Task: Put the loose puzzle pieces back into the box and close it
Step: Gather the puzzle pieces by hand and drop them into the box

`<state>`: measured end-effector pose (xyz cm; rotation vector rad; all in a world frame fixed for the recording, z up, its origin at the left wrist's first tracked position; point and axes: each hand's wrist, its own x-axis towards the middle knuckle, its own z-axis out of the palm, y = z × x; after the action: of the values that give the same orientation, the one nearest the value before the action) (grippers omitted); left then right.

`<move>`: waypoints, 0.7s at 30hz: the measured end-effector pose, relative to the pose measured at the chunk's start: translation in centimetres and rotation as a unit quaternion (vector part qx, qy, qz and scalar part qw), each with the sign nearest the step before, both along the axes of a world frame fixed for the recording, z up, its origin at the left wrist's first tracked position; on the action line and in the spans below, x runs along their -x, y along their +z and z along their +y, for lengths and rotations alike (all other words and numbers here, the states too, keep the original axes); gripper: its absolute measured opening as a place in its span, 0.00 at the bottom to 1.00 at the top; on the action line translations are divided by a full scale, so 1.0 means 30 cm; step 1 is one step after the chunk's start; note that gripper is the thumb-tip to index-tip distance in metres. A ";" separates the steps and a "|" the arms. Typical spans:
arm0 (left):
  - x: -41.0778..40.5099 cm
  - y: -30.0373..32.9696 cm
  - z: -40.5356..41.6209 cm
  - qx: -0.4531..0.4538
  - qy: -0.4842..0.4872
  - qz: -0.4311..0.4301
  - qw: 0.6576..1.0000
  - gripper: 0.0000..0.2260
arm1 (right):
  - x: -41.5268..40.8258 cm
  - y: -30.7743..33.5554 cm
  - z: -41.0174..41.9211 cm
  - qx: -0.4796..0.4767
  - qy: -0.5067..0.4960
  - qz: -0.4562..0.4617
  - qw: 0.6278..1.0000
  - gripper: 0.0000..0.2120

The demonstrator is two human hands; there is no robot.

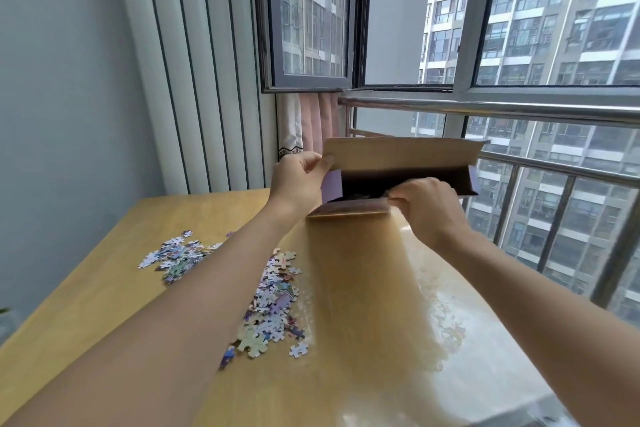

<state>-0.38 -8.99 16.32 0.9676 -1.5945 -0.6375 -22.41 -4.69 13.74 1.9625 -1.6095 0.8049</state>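
A cardboard puzzle box [398, 152] is held up above the far edge of the wooden table [86, 288], its open mouth facing me and its inside dark. My left hand [298, 180] pinches the box's left end by the upper flap. My right hand [429, 208] grips the lower flap [349, 210] at the front of the opening. Loose puzzle pieces [273, 302] lie in a long scatter on the table under my left forearm. A smaller heap of pieces [176, 255] lies further left.
A metal railing [519, 111] and large windows stand just behind the table's far edge. A grey wall and a white ribbed panel [194, 62] close off the left. A pink curtain [318, 121] hangs in the corner.
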 end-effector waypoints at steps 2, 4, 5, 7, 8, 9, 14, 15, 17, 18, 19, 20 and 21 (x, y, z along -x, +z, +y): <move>0.002 -0.030 -0.012 -0.024 -0.010 -0.007 1.000 0.10 | 0.001 -0.011 0.010 -0.037 -0.028 0.025 0.999 0.07; 0.005 -0.063 -0.018 -0.033 -0.010 -0.016 0.999 0.10 | 0.005 -0.032 0.009 -0.064 -0.046 0.035 0.996 0.06; 0.008 -0.076 -0.018 -0.037 -0.006 -0.019 0.999 0.11 | -0.001 -0.045 0.011 -0.078 -0.044 0.043 0.995 0.06; 0.013 -0.108 -0.014 -0.055 -0.005 -0.022 0.998 0.12 | -0.016 -0.069 0.018 -0.103 -0.011 0.056 0.993 0.10; 0.014 -0.126 -0.005 -0.065 -0.004 -0.029 0.997 0.13 | -0.025 -0.078 0.023 -0.116 0.014 0.051 0.992 0.10; 0.017 -0.145 0.006 -0.077 -0.001 -0.042 0.996 0.14 | -0.039 -0.085 0.033 -0.137 0.029 0.042 0.989 0.09; 0.032 -0.267 0.034 -0.156 0.008 -0.063 0.986 0.20 | -0.081 -0.133 0.046 -0.243 0.070 -0.087 0.964 0.02; 0.033 -0.289 0.040 -0.170 0.003 -0.064 0.983 0.20 | -0.085 -0.141 0.047 -0.252 0.069 -0.110 0.959 0.04; 0.036 -0.332 0.047 -0.196 -0.019 -0.070 0.978 0.18 | -0.098 -0.135 0.062 -0.306 0.072 -0.133 0.940 0.07; 0.036 -0.356 0.047 -0.206 -0.033 -0.084 0.974 0.17 | -0.111 -0.124 0.075 -0.348 0.078 -0.129 0.925 0.06; 0.030 -0.379 0.051 -0.206 -0.045 -0.102 0.972 0.15 | -0.130 -0.114 0.085 -0.388 0.083 -0.123 0.910 0.05; 0.019 -0.400 0.053 -0.198 -0.058 -0.122 0.971 0.13 | -0.150 -0.105 0.091 -0.417 0.089 -0.120 0.896 0.05; 0.008 -0.411 0.057 -0.188 -0.072 -0.141 0.969 0.11 | -0.173 -0.092 0.095 -0.433 0.099 -0.120 0.888 0.06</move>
<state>-0.61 -7.26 4.00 1.2737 -1.8444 -0.9615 -17.21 -1.84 10.97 2.7526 -2.1908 0.4184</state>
